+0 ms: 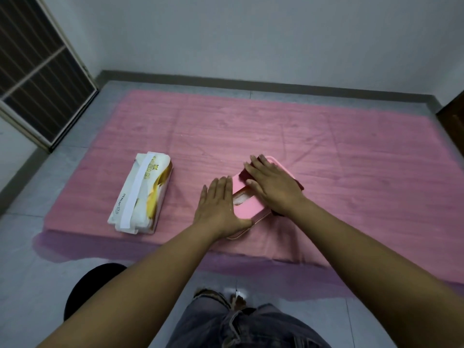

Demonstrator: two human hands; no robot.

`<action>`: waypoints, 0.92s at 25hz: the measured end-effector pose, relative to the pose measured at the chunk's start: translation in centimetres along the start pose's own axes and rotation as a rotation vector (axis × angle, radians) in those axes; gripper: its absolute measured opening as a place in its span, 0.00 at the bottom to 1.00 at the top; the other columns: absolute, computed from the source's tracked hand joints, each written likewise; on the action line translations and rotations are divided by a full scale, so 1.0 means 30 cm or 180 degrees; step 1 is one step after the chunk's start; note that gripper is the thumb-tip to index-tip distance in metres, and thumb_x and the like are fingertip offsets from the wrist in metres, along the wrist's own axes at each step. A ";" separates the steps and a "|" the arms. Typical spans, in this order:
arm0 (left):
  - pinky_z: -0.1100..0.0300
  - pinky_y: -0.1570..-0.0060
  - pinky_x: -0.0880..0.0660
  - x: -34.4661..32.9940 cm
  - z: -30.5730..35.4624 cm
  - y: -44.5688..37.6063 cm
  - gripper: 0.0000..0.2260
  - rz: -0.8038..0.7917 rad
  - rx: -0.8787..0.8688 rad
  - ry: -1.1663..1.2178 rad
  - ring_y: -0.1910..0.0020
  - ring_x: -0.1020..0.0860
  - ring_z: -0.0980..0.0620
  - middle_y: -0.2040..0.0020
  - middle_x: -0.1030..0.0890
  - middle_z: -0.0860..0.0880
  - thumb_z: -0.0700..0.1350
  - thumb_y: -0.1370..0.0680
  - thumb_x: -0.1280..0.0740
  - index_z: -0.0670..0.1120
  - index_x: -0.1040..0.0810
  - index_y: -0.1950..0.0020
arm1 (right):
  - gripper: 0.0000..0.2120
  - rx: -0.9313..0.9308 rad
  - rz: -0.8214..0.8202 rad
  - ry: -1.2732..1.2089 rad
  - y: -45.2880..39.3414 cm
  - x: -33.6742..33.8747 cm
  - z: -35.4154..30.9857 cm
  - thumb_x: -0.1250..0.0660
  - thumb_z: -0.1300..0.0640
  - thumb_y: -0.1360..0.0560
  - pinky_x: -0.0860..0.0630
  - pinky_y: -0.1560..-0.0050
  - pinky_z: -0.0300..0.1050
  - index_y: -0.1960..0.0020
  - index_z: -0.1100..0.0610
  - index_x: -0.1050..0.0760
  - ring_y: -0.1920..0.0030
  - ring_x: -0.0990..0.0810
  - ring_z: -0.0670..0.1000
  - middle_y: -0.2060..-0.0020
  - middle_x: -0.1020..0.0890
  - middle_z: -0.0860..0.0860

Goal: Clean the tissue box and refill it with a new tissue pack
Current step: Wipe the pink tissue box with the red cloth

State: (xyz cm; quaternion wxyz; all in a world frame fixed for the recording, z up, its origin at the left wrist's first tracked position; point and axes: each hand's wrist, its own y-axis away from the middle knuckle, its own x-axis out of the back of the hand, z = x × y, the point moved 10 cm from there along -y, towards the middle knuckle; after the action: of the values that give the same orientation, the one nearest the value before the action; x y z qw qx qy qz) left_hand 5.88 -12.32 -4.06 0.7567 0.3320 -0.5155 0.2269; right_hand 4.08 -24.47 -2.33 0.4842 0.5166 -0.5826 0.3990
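Observation:
A pink tissue box (247,205) with a slot in its lid lies on a pink cloth (251,136) spread on the floor. My left hand (218,205) rests flat against the box's left side, thumb at its near corner, steadying it. My right hand (272,185) presses a dark red cloth (244,175) flat on the lid; most of that cloth is hidden under the palm. A new tissue pack (141,193), white with yellow print, lies on the pink cloth to the left of the box, apart from both hands.
The pink cloth covers a grey tiled floor (50,172). A dark barred door (37,71) stands at the far left, a wall runs along the back. My jeans-clad knee (238,325) and a black object (95,285) are in the foreground.

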 end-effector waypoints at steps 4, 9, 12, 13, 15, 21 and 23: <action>0.46 0.22 0.58 0.005 -0.005 -0.002 0.54 0.0052 0.0018 -0.0006 0.20 0.56 0.45 0.19 0.55 0.45 0.69 0.30 0.35 0.43 0.61 0.20 | 0.25 -0.0389 -0.0064 0.0005 -0.036 0.024 0.105 0.50 0.47 0.18 0.51 0.23 0.50 0.23 0.51 0.46 0.22 0.53 0.50 0.22 0.47 0.49; 0.49 0.22 0.50 0.018 0.001 0.003 0.54 0.0296 -0.0031 0.0125 0.22 0.46 0.45 0.20 0.47 0.44 0.69 0.33 0.33 0.43 0.56 0.20 | 0.25 0.0020 0.0315 -0.0200 0.027 0.019 0.006 0.41 0.51 0.21 0.44 0.24 0.51 0.25 0.56 0.37 0.23 0.43 0.53 0.24 0.37 0.53; 0.49 0.24 0.44 0.030 0.004 0.003 0.54 0.0474 -0.0034 0.0195 0.24 0.43 0.44 0.21 0.43 0.44 0.68 0.35 0.31 0.45 0.53 0.20 | 0.22 0.0149 0.0489 -0.0320 0.041 0.053 0.005 0.40 0.56 0.21 0.40 0.25 0.49 0.28 0.57 0.34 0.25 0.38 0.53 0.27 0.32 0.54; 0.49 0.26 0.43 0.033 0.015 0.013 0.54 0.0556 0.0012 0.0222 0.24 0.42 0.43 0.22 0.42 0.44 0.68 0.35 0.31 0.45 0.52 0.20 | 0.21 0.0024 0.0602 -0.0495 0.046 0.069 0.017 0.40 0.57 0.20 0.39 0.26 0.49 0.28 0.57 0.33 0.25 0.37 0.53 0.27 0.31 0.54; 0.48 0.28 0.43 0.044 0.044 0.037 0.53 0.0795 0.0264 0.0344 0.25 0.41 0.42 0.23 0.41 0.43 0.67 0.35 0.30 0.45 0.50 0.20 | 0.21 -0.0375 0.0984 -0.0949 0.065 0.117 0.057 0.41 0.58 0.20 0.37 0.28 0.46 0.28 0.56 0.33 0.26 0.36 0.51 0.28 0.31 0.53; 0.47 0.30 0.41 -0.020 0.107 0.063 0.49 0.0647 0.1029 0.0890 0.27 0.40 0.41 0.23 0.43 0.41 0.68 0.29 0.35 0.44 0.53 0.20 | 0.20 -0.1311 0.1537 -0.1863 0.124 0.168 0.174 0.45 0.57 0.18 0.37 0.29 0.44 0.27 0.54 0.35 0.27 0.35 0.51 0.27 0.32 0.51; 0.48 0.30 0.41 -0.018 0.139 0.055 0.40 0.0543 0.0887 0.0828 0.26 0.42 0.42 0.22 0.45 0.42 0.64 0.23 0.41 0.44 0.53 0.20 | 0.20 -0.1581 0.1629 -0.2028 0.156 0.137 0.219 0.46 0.55 0.18 0.34 0.30 0.47 0.27 0.52 0.34 0.28 0.32 0.52 0.28 0.30 0.51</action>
State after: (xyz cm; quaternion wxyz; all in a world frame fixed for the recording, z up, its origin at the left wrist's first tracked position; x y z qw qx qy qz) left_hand 1.94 -14.27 -3.09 0.7417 0.3564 -0.4033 0.4002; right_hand -1.54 -31.02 0.45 0.2765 0.3218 -0.8883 0.1760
